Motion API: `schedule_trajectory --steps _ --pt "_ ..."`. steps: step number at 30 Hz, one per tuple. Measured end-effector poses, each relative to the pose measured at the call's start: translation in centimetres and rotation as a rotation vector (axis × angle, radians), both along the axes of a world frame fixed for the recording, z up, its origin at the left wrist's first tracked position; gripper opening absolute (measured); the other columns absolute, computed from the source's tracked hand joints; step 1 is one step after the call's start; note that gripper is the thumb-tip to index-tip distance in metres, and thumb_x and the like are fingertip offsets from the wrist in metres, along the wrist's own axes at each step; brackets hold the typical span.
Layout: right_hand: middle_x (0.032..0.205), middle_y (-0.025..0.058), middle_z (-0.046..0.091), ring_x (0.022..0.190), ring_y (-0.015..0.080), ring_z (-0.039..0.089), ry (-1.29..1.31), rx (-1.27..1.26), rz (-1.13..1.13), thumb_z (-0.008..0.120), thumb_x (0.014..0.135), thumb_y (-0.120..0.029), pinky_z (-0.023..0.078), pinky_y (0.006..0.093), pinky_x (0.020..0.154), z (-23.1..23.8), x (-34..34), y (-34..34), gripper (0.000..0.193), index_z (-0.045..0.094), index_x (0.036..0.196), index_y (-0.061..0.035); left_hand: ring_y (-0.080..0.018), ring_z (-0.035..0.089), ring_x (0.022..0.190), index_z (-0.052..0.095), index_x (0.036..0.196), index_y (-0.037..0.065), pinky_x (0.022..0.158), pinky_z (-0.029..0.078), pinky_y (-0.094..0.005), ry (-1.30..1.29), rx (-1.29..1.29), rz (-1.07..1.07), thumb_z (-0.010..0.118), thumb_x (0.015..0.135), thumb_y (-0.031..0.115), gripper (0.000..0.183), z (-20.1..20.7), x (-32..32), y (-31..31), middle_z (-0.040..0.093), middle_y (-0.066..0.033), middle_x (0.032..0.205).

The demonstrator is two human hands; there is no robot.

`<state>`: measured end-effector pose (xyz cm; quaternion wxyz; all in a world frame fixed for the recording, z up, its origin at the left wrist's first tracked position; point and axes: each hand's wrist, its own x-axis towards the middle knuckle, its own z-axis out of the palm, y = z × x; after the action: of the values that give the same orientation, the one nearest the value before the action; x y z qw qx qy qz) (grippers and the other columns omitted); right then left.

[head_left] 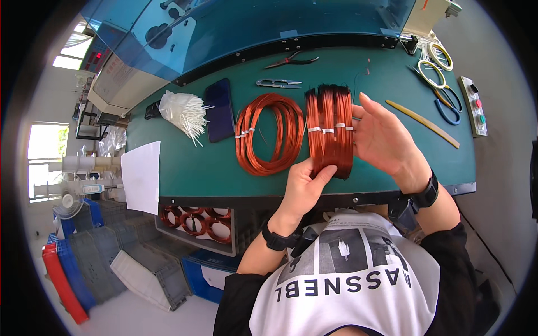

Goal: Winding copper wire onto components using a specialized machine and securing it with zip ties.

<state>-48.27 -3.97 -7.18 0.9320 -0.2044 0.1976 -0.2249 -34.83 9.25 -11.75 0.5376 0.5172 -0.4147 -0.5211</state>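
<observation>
Several copper wire coils (330, 148), standing side by side on edge and bound with white ties, are upright at the table's front middle. My left hand (307, 183) grips their near lower end, thumb across the front. My right hand (386, 137) is beside their right side, palm turned toward them and thumb stretched up; its fingertips reach the edge of the coils and are partly hidden. Just left, another set of copper wire coils (270, 162) lies on the green table, also tied in white. A thin dark wire end sticks up behind the held coils.
Behind lie red-handled pliers (291, 60) and thread snips (279, 84). A dark phone (219, 111) and a bag of white ties (182, 109) are at left. To the right are a yellow strip (423, 123), scissors (432, 78) and a button box (473, 106). A blue-covered machine (235, 28) borders the back.
</observation>
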Motion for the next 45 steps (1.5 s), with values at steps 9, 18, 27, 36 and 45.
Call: schedule_trajectory --steps 9,18,27,36,45 --pt "0.106 0.0122 0.058 0.094 0.0188 0.058 0.131 -0.086 -0.003 0.055 0.091 -0.027 0.049 0.0342 0.080 -0.4 0.3 0.0 0.038 0.049 0.115 0.0015 -0.0115 0.059 0.089 0.061 0.107 -0.003 0.084 0.045 -0.0269 -0.067 -0.078 0.186 0.057 0.091 0.012 0.022 -0.6 2.0 1.5 0.066 -0.0064 0.098" --pt "0.079 0.0005 0.060 0.068 0.0078 0.054 0.366 -0.238 -0.064 0.060 0.088 -0.014 0.048 0.0252 0.060 -1.2 3.5 -0.3 0.010 0.061 0.092 -0.0052 -0.0156 0.052 0.103 0.055 0.114 -0.003 0.086 0.042 -0.0271 -0.616 -0.319 0.634 0.060 0.089 0.012 0.030 0.4 2.4 0.5 0.054 -0.0126 0.117" --pt "0.079 0.0018 0.060 0.068 0.0089 0.056 0.314 -0.239 -0.078 0.059 0.088 -0.010 0.048 0.0250 0.063 -1.2 3.5 0.6 0.007 0.061 0.091 -0.0039 -0.0064 0.037 0.052 0.051 0.077 -0.001 0.047 0.033 -0.0255 -0.501 -0.143 0.364 0.054 0.093 0.013 0.022 2.8 1.3 -2.5 0.044 -0.0026 0.057" --pt "0.078 0.0023 0.059 0.071 0.0113 0.058 0.216 -0.205 -0.057 0.059 0.089 -0.012 0.049 0.0260 0.068 -1.8 1.3 -0.1 0.011 0.060 0.093 -0.0015 -0.0079 0.047 0.068 0.055 0.093 0.000 0.063 0.041 -0.0215 -0.716 -0.334 0.553 0.054 0.093 0.012 0.011 2.8 2.1 -2.1 0.053 -0.0034 0.085" --pt "0.102 0.0118 0.064 0.094 0.0183 0.060 0.342 -0.597 0.038 0.050 0.094 -0.031 0.045 0.0356 0.090 -2.5 0.2 -4.6 0.041 0.061 0.108 0.0055 -0.0047 0.040 0.054 0.053 0.083 0.002 0.052 0.033 -0.0202 0.123 -0.043 -0.123 0.036 0.100 0.035 0.040 1.2 -1.2 0.0 0.046 0.0015 0.058"
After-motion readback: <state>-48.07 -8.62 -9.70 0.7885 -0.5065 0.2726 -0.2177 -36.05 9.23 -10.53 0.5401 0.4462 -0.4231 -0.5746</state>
